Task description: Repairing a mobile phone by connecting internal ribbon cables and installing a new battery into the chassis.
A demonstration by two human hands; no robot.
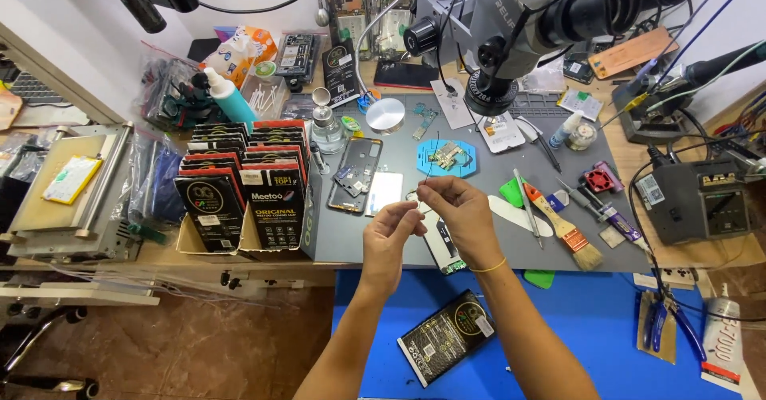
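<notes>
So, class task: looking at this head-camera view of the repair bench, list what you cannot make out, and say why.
- What the left hand and right hand pinch: too small; only a thin wire rising from them shows.
- Phone under the hands: mostly covered by them.
- Microscope: top cut off by the upper edge.
- Glue tube: partly cut off by the right edge.
- Board on the blue holder: parts too small to tell.

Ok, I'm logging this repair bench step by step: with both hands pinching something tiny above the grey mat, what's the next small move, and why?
Probably lower the pinched piece toward the blue holder with the small board. The left hand and right hand meet at the fingertips over the grey mat, a thin dark wire rising between them. What they pinch is too small to tell, and the holder lies just beyond them.
</notes>
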